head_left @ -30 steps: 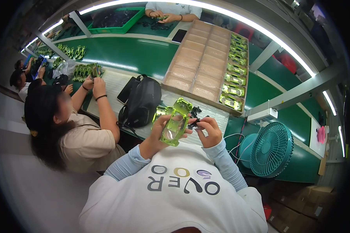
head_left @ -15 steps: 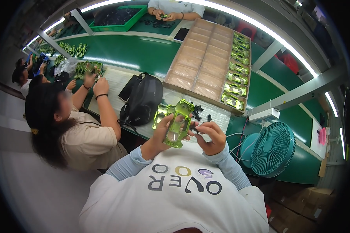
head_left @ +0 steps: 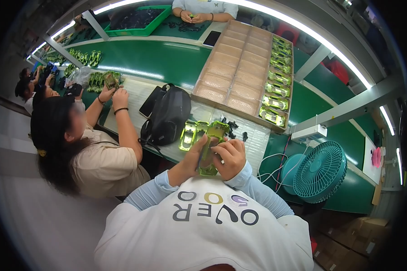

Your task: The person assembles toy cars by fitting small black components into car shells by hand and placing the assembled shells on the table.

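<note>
Left hand point(head_left: 188, 163) clasps green shell point(head_left: 207, 158) above counter's point(head_left: 270, 147) near edge; right hand's point(head_left: 231, 158) fingers on shell's right side, whether pinching small part cannot tell. Shirt point(head_left: 208, 241): large grey, yellow, purple lettering. Carton label point(head_left: 370, 246): unreadably small.

White shirt point(head_left: 185, 241), 2 pale-blue sleeves point(head_left: 149, 191)
</note>
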A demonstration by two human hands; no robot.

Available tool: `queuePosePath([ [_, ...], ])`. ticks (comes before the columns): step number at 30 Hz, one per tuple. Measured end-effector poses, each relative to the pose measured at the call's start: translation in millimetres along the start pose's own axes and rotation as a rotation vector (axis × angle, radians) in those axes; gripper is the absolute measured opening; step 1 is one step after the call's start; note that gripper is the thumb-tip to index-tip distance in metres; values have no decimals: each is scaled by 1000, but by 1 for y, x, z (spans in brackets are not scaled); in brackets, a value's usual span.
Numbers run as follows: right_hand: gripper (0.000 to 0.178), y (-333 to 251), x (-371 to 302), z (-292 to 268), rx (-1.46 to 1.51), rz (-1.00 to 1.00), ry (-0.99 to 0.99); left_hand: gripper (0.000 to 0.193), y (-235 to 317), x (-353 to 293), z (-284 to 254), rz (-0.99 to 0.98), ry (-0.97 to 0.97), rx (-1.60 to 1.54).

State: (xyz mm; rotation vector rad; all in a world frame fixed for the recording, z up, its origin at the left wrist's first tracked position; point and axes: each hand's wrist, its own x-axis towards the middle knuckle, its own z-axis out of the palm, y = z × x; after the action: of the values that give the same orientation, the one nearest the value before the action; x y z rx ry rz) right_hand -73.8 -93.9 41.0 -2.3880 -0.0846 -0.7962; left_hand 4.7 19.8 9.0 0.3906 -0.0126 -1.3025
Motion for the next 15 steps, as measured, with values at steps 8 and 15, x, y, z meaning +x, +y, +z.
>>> queuePosePath([
  [8,23,-1,1,2,-92,22,115,49,1,2,15,18,83,13],
  [15,14,-2,10,1,-105,173,1,47,-2,3,6,86,117,38],
])
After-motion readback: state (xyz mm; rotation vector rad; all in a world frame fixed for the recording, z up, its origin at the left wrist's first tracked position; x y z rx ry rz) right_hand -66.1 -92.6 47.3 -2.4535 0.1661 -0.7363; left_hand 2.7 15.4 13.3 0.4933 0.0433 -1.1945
